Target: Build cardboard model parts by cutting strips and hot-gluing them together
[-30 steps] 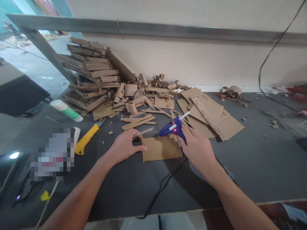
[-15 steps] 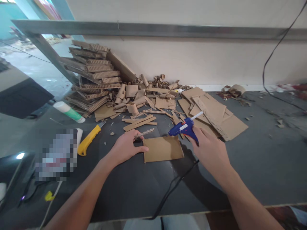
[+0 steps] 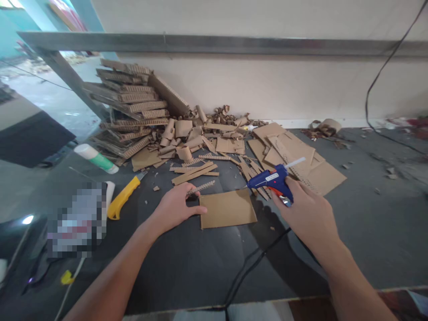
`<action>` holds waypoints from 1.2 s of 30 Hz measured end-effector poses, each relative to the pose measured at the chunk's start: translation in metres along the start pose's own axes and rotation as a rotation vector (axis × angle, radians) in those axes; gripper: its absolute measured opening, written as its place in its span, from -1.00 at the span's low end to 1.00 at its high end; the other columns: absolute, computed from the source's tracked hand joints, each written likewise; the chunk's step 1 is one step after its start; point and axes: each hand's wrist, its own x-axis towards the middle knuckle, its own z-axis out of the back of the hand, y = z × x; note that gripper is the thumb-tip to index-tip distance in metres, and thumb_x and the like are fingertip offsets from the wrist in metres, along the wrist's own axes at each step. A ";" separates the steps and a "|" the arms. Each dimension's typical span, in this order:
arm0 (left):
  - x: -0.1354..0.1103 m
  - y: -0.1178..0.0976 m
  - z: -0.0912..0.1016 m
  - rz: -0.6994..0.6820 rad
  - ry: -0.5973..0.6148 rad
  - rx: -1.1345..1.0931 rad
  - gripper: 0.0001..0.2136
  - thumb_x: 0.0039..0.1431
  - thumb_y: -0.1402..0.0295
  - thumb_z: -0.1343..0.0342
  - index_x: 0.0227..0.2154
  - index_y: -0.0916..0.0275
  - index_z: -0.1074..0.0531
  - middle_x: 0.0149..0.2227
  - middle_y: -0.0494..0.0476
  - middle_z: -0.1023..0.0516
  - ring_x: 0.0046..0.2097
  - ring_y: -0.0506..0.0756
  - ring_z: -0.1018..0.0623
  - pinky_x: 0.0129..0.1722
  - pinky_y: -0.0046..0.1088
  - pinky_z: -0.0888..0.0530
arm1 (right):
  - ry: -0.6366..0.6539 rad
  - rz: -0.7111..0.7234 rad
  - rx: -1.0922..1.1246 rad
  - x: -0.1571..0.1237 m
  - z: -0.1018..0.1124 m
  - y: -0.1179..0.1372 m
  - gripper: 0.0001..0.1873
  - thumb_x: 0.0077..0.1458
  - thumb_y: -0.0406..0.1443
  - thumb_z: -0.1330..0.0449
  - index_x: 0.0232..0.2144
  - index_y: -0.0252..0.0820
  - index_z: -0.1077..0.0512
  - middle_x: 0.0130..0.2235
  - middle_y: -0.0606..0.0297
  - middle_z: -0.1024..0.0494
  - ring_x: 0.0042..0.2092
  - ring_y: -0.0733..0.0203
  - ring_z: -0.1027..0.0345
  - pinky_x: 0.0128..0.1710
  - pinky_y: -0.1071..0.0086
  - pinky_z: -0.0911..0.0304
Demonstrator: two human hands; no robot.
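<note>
My right hand (image 3: 306, 209) is wrapped round a blue hot glue gun (image 3: 267, 179) with a glue stick (image 3: 296, 162) poking from its back. Its nozzle is by the far right corner of a rectangular cardboard piece (image 3: 229, 209) lying on the dark table (image 3: 187, 276). At that piece's left edge, my left hand (image 3: 177, 205) pinches a thin corrugated cardboard strip (image 3: 204, 186) between its fingers, while the thumb rests over the edge of the rectangle. A black cord (image 3: 257, 258) runs beneath the right hand toward the front edge.
Behind lie loose cardboard strips (image 3: 195, 173), curled scraps (image 3: 183, 128) and flat sheets (image 3: 331, 176). Stacked corrugated panels (image 3: 133, 107) stand at the back left. To the left are a yellow utility knife (image 3: 123, 198), a white-green tube (image 3: 96, 158) and a blurred-out object (image 3: 78, 223).
My right hand and the glue gun have moved right, with the nozzle shifting along the far edge of the cardboard to its right corner. My left hand stays nearly where it was.
</note>
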 end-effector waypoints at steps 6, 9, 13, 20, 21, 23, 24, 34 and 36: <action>0.001 0.003 -0.002 0.008 -0.002 0.011 -0.58 -0.07 -0.02 -0.30 -0.25 0.16 -0.45 -0.21 0.12 -0.52 -0.18 0.20 -0.50 -0.27 -0.36 -0.37 | -0.020 -0.015 0.086 0.008 0.001 0.024 -0.64 0.18 -0.09 -0.13 -0.14 -0.25 -0.47 -0.27 0.14 -0.63 -0.43 0.16 -0.45 -0.56 0.38 0.00; 0.001 0.004 -0.002 0.003 -0.010 0.011 -0.58 -0.07 -0.03 -0.30 -0.26 0.16 -0.45 -0.22 0.11 -0.52 -0.19 0.20 -0.50 -0.30 -0.37 -0.37 | 0.001 -0.013 0.111 0.009 -0.002 0.037 -0.64 0.17 -0.08 -0.14 -0.16 -0.25 -0.46 -0.29 0.16 -0.62 -0.44 0.16 -0.43 -0.57 0.38 0.03; 0.000 0.004 -0.002 -0.007 -0.020 0.006 -0.59 -0.09 -0.01 -0.31 -0.27 0.16 -0.46 -0.24 0.10 -0.52 -0.19 0.20 -0.51 -0.28 -0.36 -0.37 | -0.011 0.017 0.121 0.005 -0.012 0.047 -0.66 0.19 -0.12 -0.11 -0.15 -0.25 -0.46 -0.31 0.15 -0.60 -0.46 0.17 -0.42 -0.55 0.38 0.01; 0.002 0.005 -0.004 -0.028 -0.025 -0.002 -0.60 -0.08 0.01 -0.32 -0.26 0.16 -0.45 -0.18 0.10 -0.54 -0.15 0.20 -0.51 -0.22 -0.35 -0.38 | -0.009 0.048 0.110 0.000 -0.021 0.052 -0.69 0.18 -0.19 -0.12 -0.12 -0.26 -0.46 -0.21 0.10 -0.61 -0.47 0.21 -0.40 -0.57 0.39 0.00; 0.002 0.006 -0.004 -0.032 -0.025 0.000 -0.59 -0.08 0.01 -0.32 -0.26 0.16 -0.45 -0.19 0.10 -0.54 -0.16 0.20 -0.51 -0.21 -0.34 -0.38 | -0.006 0.051 0.117 -0.001 -0.022 0.052 -0.68 0.19 -0.18 -0.12 -0.11 -0.27 -0.46 -0.22 0.10 -0.61 -0.47 0.21 -0.40 -0.57 0.39 0.00; 0.003 0.006 -0.004 -0.032 -0.026 0.005 -0.59 -0.08 0.00 -0.32 -0.26 0.16 -0.46 -0.20 0.10 -0.54 -0.17 0.20 -0.51 -0.22 -0.35 -0.38 | 0.003 0.060 0.130 -0.001 -0.024 0.052 -0.65 0.21 -0.17 -0.11 -0.07 -0.28 -0.46 -0.24 0.10 -0.60 -0.48 0.22 -0.38 -0.57 0.40 -0.01; 0.003 0.006 -0.004 -0.029 -0.026 0.008 -0.59 -0.08 0.00 -0.32 -0.25 0.16 -0.46 -0.22 0.10 -0.54 -0.18 0.20 -0.51 -0.23 -0.35 -0.38 | 0.006 0.065 0.135 -0.002 -0.025 0.051 -0.64 0.21 -0.16 -0.10 -0.05 -0.28 -0.46 -0.24 0.11 -0.60 -0.48 0.22 -0.38 -0.57 0.41 -0.02; 0.003 0.005 -0.003 -0.035 -0.032 0.021 -0.60 -0.10 0.01 -0.32 -0.27 0.15 -0.48 -0.25 0.08 -0.53 -0.20 0.20 -0.51 -0.26 -0.35 -0.38 | 0.088 0.051 0.139 -0.006 -0.028 0.044 -0.63 0.21 -0.24 -0.11 0.03 -0.23 -0.42 -0.12 0.08 -0.58 -0.42 0.18 -0.43 -0.55 0.39 -0.13; 0.003 0.005 -0.003 -0.037 -0.030 0.019 -0.60 -0.10 0.01 -0.32 -0.27 0.15 -0.48 -0.24 0.08 -0.53 -0.20 0.19 -0.51 -0.25 -0.35 -0.38 | 0.119 0.036 0.141 -0.006 -0.025 0.043 -0.64 0.22 -0.24 -0.10 0.03 -0.21 -0.42 -0.10 0.07 -0.58 -0.40 0.17 -0.45 -0.54 0.38 -0.15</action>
